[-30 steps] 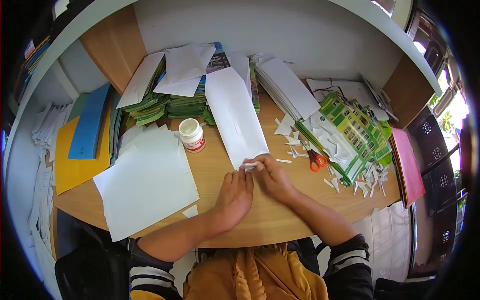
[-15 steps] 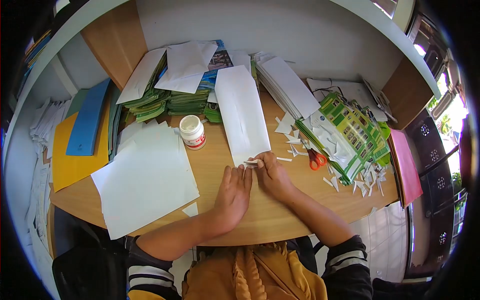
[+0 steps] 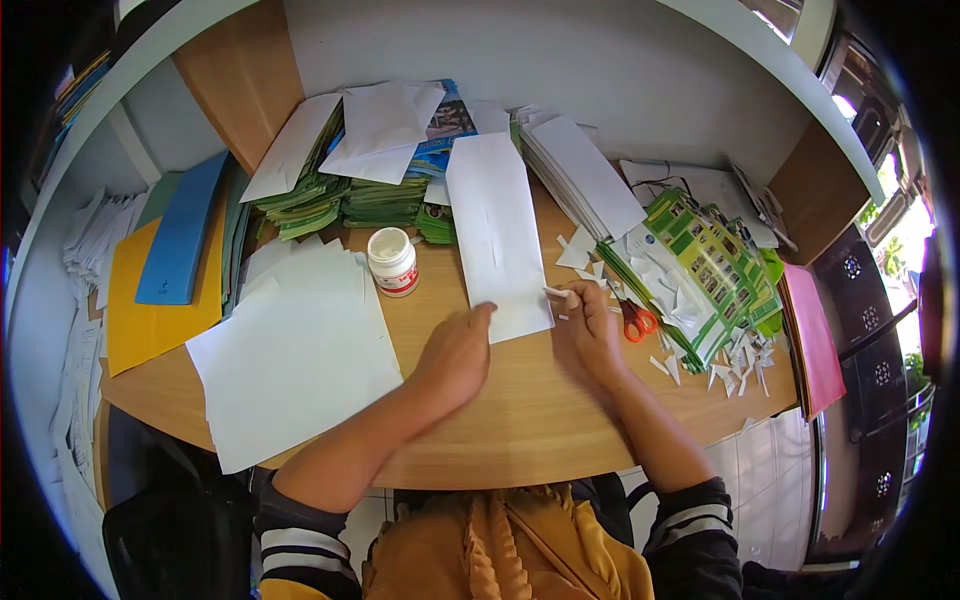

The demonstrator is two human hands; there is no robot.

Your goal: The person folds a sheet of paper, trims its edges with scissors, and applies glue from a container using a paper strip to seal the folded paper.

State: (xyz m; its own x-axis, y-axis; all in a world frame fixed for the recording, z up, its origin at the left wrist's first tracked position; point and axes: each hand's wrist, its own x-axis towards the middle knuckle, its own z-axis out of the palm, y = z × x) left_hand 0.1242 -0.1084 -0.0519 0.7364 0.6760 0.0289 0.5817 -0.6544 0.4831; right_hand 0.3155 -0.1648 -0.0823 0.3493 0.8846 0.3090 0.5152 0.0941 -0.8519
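A long white folded paper [image 3: 502, 230] lies upright in front of me on the wooden desk. My left hand [image 3: 458, 350] is at its lower left edge, the thumb and fingers closed on that edge. Just right of the paper, my right hand [image 3: 590, 325] pinches a small whitish piece [image 3: 560, 293], too small to identify. An open white jar [image 3: 392, 262] with a red label stands left of the paper. Orange-handled scissors [image 3: 638, 320] lie right of my right hand.
Large white sheets [image 3: 300, 360] lie at the left, beside a yellow folder [image 3: 150, 300] and a blue folder [image 3: 180, 235]. Stacked green booklets [image 3: 385, 203] and white envelopes [image 3: 585, 170] stand behind. Paper scraps [image 3: 740, 362], green printed sheets [image 3: 700, 255] and a pink folder [image 3: 812, 340] are at the right.
My right hand has moved right, off the paper's lower edge, with the small piece. My left hand has shifted slightly up and left, its fingers now curled. The paper's lower end lies flatter and more exposed.
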